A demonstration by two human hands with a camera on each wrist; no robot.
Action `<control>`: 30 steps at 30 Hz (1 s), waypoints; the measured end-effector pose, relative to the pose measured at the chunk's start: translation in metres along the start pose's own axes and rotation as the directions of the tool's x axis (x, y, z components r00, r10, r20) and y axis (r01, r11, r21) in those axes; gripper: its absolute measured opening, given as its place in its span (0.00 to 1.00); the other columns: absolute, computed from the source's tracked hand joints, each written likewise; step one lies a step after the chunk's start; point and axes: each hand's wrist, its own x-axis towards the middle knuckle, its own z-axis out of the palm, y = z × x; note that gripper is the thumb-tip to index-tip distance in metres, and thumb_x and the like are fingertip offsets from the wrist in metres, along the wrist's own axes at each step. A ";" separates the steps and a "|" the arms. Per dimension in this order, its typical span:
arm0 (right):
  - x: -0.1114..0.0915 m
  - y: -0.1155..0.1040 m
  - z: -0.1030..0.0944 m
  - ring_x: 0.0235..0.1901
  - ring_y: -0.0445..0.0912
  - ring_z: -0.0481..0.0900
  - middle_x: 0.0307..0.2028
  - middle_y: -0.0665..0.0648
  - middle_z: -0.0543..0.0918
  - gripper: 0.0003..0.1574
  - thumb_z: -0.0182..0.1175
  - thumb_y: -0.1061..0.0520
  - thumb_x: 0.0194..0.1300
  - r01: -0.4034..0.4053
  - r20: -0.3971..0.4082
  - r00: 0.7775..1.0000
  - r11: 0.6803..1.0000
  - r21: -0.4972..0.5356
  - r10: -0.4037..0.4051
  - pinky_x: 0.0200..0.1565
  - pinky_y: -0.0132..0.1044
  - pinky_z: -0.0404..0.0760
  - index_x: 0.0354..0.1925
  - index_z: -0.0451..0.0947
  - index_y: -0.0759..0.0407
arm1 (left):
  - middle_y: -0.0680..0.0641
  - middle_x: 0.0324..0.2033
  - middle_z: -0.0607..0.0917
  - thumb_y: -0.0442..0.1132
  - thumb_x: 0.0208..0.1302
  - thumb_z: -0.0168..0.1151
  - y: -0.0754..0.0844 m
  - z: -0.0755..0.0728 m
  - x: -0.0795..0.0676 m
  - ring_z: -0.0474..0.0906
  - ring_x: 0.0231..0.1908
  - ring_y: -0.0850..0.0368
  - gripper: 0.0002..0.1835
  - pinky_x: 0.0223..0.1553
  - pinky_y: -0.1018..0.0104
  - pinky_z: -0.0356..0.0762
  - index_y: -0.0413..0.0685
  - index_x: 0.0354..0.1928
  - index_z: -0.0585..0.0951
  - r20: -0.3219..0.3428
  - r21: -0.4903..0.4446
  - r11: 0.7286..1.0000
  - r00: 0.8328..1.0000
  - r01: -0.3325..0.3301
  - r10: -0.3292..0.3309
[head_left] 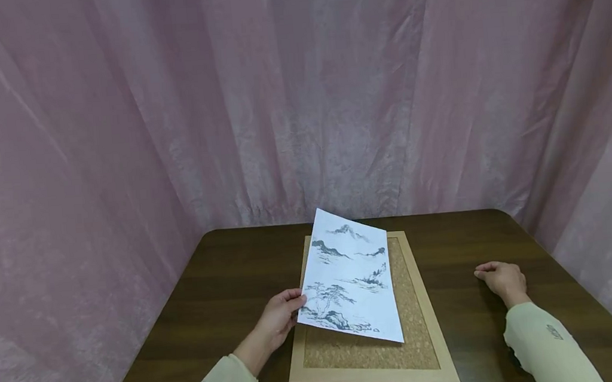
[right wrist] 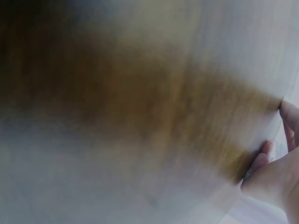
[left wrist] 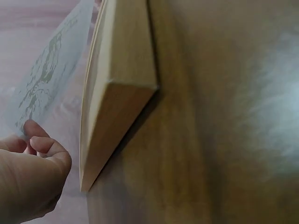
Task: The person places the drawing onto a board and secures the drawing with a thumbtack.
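Observation:
My left hand [head_left: 280, 314] pinches the lower left edge of a white sheet of paper [head_left: 347, 274] printed with an ink landscape of mountains and trees. The sheet is raised and tilted over a cork board [head_left: 373, 353] with a pale wooden frame, hiding much of its upper left part. In the left wrist view the thumb and fingers grip the paper's edge beside the frame's corner [left wrist: 117, 107]. Off to the right, my right hand [head_left: 503, 280] rests low at the tabletop with loosely bent fingers, and its fingertips [right wrist: 283, 108] meet the wood surface. Nothing shows in it.
The dark brown wooden table [head_left: 228, 293] has rounded far corners and carries the board near its middle. Pink curtains [head_left: 330, 93] hang behind it and along both sides. Pale sleeves [head_left: 550, 339] cover both forearms.

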 end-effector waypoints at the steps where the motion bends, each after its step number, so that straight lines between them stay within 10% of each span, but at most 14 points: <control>1: 0.000 0.000 0.000 0.54 0.72 0.67 0.55 0.76 0.76 0.18 0.59 0.54 0.71 0.004 0.000 1.000 1.000 -0.004 -0.004 0.58 0.65 0.58 0.47 0.83 0.68 | 0.52 0.33 0.79 0.37 0.69 0.63 -0.001 0.000 -0.002 0.74 0.31 0.61 0.09 0.32 0.68 0.70 0.40 0.46 0.78 0.009 0.020 1.000 1.000 0.005 -0.005; 30: -0.006 -0.011 0.006 0.54 0.73 0.66 0.55 0.75 0.75 0.17 0.59 0.54 0.71 -0.051 -0.017 0.999 0.999 0.011 0.051 0.58 0.65 0.58 0.47 0.83 0.68 | 0.53 0.26 0.80 0.34 0.59 0.70 0.005 0.001 -0.016 0.73 0.24 0.61 0.12 0.25 0.69 0.68 0.38 0.43 0.79 0.176 0.328 0.945 0.983 -0.013 -0.048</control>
